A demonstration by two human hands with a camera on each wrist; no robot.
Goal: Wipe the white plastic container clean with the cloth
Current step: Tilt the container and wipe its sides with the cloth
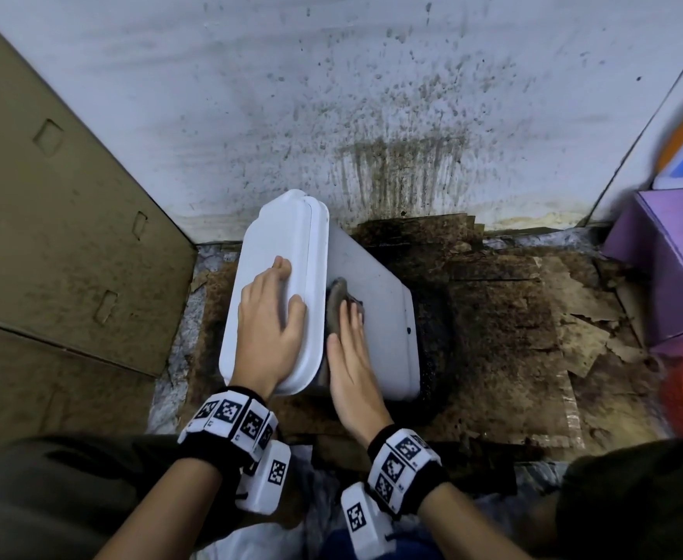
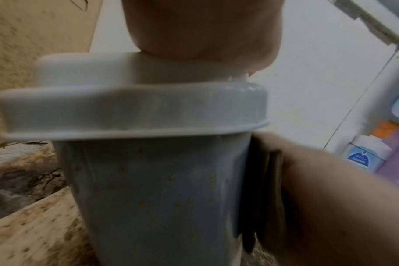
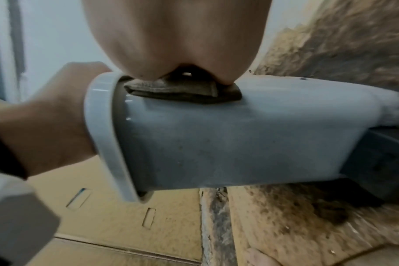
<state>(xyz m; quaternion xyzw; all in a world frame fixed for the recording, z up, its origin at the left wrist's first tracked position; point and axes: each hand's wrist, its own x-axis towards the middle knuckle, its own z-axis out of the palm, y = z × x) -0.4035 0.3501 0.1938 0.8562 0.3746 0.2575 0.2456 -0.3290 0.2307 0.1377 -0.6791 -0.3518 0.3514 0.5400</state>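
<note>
While the left hand (image 1: 272, 313) lies flat on the container (image 1: 376, 317), the right hand (image 1: 349, 357) flattens the half-hidden cloth (image 1: 336, 295).

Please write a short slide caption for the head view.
Left hand steadies the white container while right hand presses the cloth on its side.

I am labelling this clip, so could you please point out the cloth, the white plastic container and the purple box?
cloth (image 3: 185, 91): right wrist view, its folded front edge under the hand.
white plastic container (image 1: 376, 317): head view, its bare side wall.
purple box (image 1: 671, 268): head view, its left face.
</note>
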